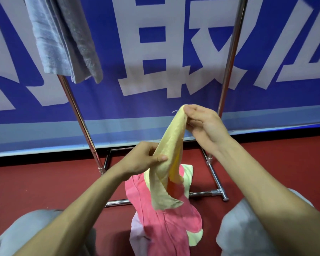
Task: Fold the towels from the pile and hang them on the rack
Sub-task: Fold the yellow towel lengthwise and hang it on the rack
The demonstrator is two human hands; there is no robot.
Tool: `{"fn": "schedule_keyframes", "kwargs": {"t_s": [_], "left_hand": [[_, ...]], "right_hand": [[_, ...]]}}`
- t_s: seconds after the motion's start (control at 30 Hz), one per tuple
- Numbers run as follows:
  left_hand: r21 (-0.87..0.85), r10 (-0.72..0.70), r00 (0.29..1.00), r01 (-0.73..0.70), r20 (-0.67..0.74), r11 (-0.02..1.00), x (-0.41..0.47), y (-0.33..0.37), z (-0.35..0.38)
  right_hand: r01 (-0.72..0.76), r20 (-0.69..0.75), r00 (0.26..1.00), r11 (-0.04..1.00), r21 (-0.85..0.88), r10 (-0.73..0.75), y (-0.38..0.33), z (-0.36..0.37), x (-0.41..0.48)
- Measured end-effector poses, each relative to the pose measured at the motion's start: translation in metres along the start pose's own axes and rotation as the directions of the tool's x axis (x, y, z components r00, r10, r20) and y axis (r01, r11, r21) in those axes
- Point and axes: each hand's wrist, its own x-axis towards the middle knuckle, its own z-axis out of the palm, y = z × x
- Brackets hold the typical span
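Observation:
A yellow towel point(171, 145) hangs bunched in the air between my hands. My right hand point(203, 124) pinches its top corner, held high. Lower down, my left hand point(144, 157) grips the towel's middle, thumb over the cloth. The towel's loose end droops onto the pile point(166, 226) on the red floor, where a pink towel lies over pale yellow and pale lilac ones. The chrome rack point(229, 58) stands just behind the pile. Two grey towels point(63, 37) hang folded from its top at the upper left; the top bar is out of view.
The rack's chrome base bars point(203, 194) lie on the red floor around the pile. A blue banner with large white characters point(155, 61) covers the wall behind. My knees in grey trousers point(248, 228) flank the pile.

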Motion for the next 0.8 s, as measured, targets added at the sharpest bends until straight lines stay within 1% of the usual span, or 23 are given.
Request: {"fn": "schedule_keyframes", "kwargs": {"t_s": [0.07, 0.13, 0.23, 0.33, 0.43, 0.5, 0.53, 0.57, 0.63, 0.67, 0.73, 0.8], "left_hand": [[0.172, -0.028, 0.999, 0.030, -0.014, 0.985, 0.004, -0.006, 0.000], [0.346, -0.070, 0.997, 0.076, -0.030, 0.935, 0.008, -0.008, 0.000], [0.536, -0.111, 0.990, 0.139, -0.085, 0.833, 0.009, -0.011, -0.004], [0.592, -0.109, 0.985, 0.169, -0.137, 0.788, 0.009, -0.018, -0.012], [0.611, -0.101, 0.977, 0.196, -0.186, 0.767, 0.009, -0.016, -0.018], [0.565, -0.123, 0.970, 0.223, -0.210, 0.794, 0.009, -0.016, -0.024], [0.519, -0.127, 0.968, 0.224, -0.217, 0.825, 0.009, -0.016, -0.026], [0.445, -0.126, 0.966, 0.217, -0.224, 0.869, 0.009, -0.017, -0.028], [0.214, -0.118, 0.963, 0.171, -0.242, 0.962, 0.009, -0.013, -0.029], [0.097, -0.109, 0.960, 0.138, -0.256, 0.986, 0.008, -0.009, -0.029], [-0.076, -0.105, 0.953, 0.086, -0.285, 0.993, 0.005, -0.001, -0.030], [-0.184, -0.110, 0.950, 0.057, -0.292, 0.981, 0.002, 0.006, -0.032]], "right_hand": [[-0.020, -0.087, 0.996, 0.989, 0.146, 0.033, -0.003, -0.008, 0.003], [-0.036, -0.181, 0.980, 0.965, 0.261, 0.086, -0.005, -0.018, 0.006], [-0.084, -0.328, 0.923, 0.936, 0.342, 0.203, -0.003, -0.030, 0.010], [-0.111, -0.407, 0.875, 0.928, 0.355, 0.260, -0.001, -0.038, 0.014], [-0.092, -0.457, 0.862, 0.955, 0.283, 0.218, 0.000, -0.039, 0.014], [-0.077, -0.502, 0.852, 0.984, 0.159, 0.148, 0.001, -0.038, 0.014], [-0.069, -0.523, 0.846, 0.994, 0.090, 0.106, 0.001, -0.037, 0.014], [-0.065, -0.535, 0.842, 0.998, 0.022, 0.067, 0.002, -0.036, 0.014], [-0.091, -0.526, 0.850, 0.988, -0.126, 0.011, 0.006, -0.034, 0.016], [-0.111, -0.507, 0.862, 0.971, -0.213, -0.013, 0.009, -0.033, 0.016], [-0.113, -0.434, 0.897, 0.906, -0.409, -0.084, 0.016, -0.027, 0.015], [-0.040, -0.289, 0.943, 0.810, -0.585, -0.163, 0.024, -0.021, 0.012]]}}
